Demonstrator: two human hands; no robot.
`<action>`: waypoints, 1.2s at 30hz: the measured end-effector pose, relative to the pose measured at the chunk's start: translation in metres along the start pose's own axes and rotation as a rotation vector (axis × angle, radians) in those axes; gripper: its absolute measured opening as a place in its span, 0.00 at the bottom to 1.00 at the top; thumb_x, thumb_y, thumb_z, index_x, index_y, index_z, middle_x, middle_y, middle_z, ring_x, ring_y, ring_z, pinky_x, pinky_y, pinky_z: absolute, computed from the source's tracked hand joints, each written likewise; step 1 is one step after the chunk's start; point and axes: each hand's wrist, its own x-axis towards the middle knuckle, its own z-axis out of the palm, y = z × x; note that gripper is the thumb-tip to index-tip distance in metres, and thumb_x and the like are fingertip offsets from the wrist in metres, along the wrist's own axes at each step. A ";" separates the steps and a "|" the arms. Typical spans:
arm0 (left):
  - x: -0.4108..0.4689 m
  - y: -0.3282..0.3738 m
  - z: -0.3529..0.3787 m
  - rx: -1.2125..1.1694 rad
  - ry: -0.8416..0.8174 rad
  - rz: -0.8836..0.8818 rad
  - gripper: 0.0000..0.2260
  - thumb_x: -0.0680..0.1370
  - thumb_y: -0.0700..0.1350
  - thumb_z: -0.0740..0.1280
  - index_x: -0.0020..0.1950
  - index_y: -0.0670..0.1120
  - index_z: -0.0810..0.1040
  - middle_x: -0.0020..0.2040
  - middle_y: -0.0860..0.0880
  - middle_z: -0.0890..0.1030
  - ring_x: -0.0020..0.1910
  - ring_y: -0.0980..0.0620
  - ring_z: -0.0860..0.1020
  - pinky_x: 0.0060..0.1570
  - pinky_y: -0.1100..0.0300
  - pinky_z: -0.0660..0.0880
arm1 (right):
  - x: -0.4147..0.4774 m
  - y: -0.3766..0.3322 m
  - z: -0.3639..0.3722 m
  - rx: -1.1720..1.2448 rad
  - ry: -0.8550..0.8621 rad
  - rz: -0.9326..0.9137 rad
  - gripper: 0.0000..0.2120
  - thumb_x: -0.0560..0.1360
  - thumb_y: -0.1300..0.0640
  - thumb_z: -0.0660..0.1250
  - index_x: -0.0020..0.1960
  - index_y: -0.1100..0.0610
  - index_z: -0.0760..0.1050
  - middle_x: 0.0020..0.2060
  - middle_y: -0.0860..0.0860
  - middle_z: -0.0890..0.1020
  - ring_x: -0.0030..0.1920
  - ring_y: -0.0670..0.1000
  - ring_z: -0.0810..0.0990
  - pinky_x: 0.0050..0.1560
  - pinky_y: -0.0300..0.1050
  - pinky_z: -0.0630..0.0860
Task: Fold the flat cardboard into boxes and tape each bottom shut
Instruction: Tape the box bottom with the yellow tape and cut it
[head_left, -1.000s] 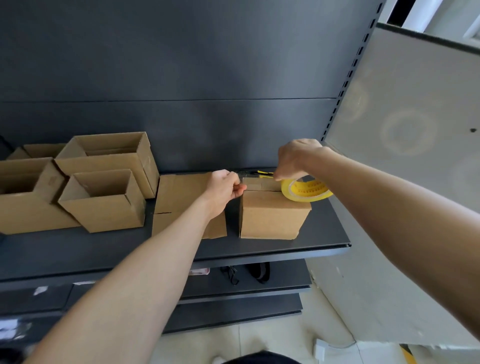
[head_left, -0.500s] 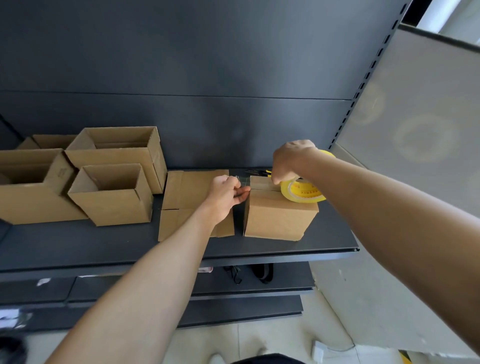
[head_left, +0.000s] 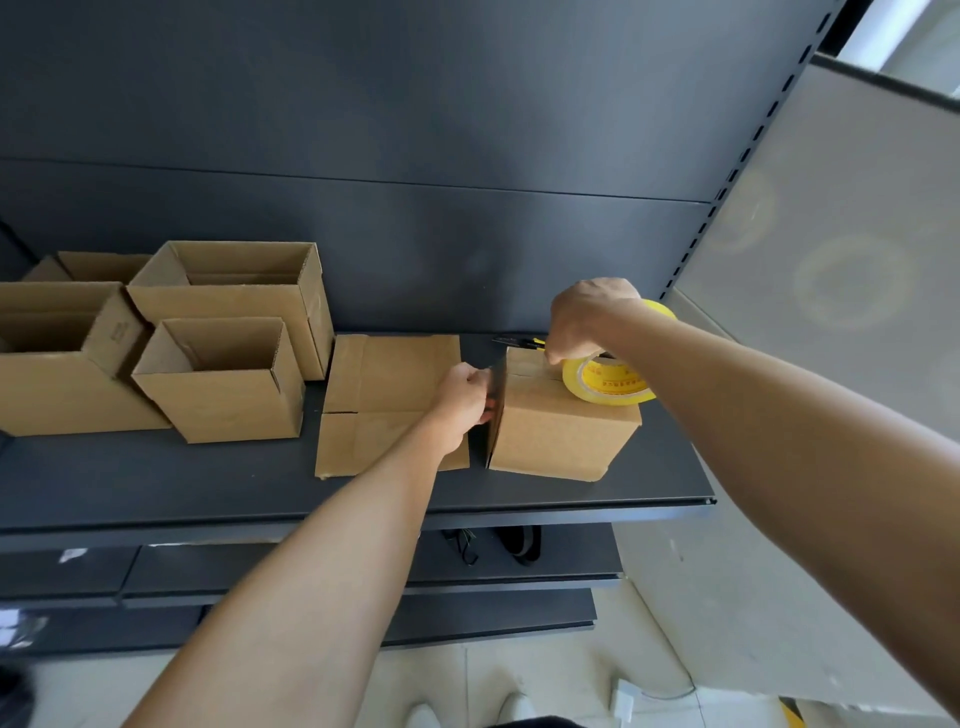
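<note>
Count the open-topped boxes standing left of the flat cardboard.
4. A small front box, a taller box behind it, a large box at the left edge, and a mostly hidden back box. More may sit out of frame left.

Dark metal shelving (head_left: 571, 499), grey back panel (head_left: 415, 130), pale tiled floor (head_left: 519, 670)

Four open boxes (head_left: 223, 384), one upturned box (head_left: 561, 436), one flat cardboard sheet (head_left: 384, 384), one tape roll (head_left: 602, 387) — one left hand (head_left: 462, 400), one right hand (head_left: 587, 317).
</note>
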 end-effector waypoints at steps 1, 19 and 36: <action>0.000 -0.001 0.002 0.042 0.003 0.001 0.08 0.83 0.45 0.56 0.54 0.42 0.71 0.53 0.42 0.77 0.50 0.47 0.78 0.51 0.53 0.77 | 0.000 0.000 0.001 0.004 0.006 0.001 0.09 0.73 0.46 0.65 0.46 0.52 0.74 0.35 0.48 0.73 0.43 0.54 0.77 0.40 0.42 0.71; -0.023 0.024 0.014 0.955 -0.329 0.423 0.48 0.72 0.63 0.68 0.78 0.47 0.40 0.77 0.53 0.37 0.75 0.54 0.33 0.73 0.52 0.38 | 0.000 0.002 0.000 -0.001 -0.008 -0.003 0.09 0.75 0.47 0.62 0.43 0.53 0.72 0.36 0.48 0.73 0.41 0.52 0.75 0.37 0.41 0.70; -0.015 0.023 0.010 1.306 -0.279 0.651 0.41 0.77 0.62 0.59 0.77 0.39 0.43 0.75 0.44 0.49 0.76 0.48 0.44 0.73 0.48 0.38 | -0.002 0.065 -0.008 0.318 -0.111 -0.021 0.28 0.64 0.25 0.63 0.35 0.51 0.68 0.35 0.49 0.72 0.47 0.57 0.76 0.53 0.50 0.74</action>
